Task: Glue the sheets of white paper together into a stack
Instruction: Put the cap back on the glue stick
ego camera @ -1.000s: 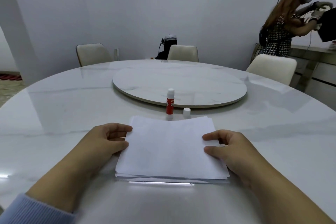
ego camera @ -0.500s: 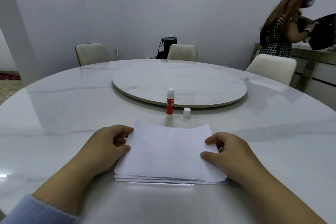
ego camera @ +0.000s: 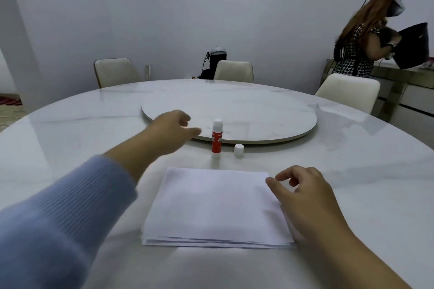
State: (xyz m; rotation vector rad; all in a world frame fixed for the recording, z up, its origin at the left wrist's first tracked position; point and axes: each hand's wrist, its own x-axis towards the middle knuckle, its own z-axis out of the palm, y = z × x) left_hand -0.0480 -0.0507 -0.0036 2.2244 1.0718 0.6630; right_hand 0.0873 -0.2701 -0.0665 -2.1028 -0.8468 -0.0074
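Note:
A stack of white paper sheets [ego camera: 216, 206] lies flat on the marble table in front of me. A red and white glue stick [ego camera: 216, 139] stands upright just beyond the stack, uncapped, and its white cap [ego camera: 238, 150] stands to its right. My left hand [ego camera: 172, 131] hovers in the air just left of the glue stick, fingers apart, holding nothing. My right hand [ego camera: 303, 197] rests on the right edge of the paper stack with loosely curled fingers.
A round marble turntable [ego camera: 270, 110] sits in the table's middle behind the glue stick. Pale chairs [ego camera: 233, 71] stand around the far side. A person [ego camera: 361, 37] with a dark bin stands at a sideboard at the far right.
My left hand left the stack's left edge and moved forward and up toward the glue stick. My right hand stayed at the stack's right edge.

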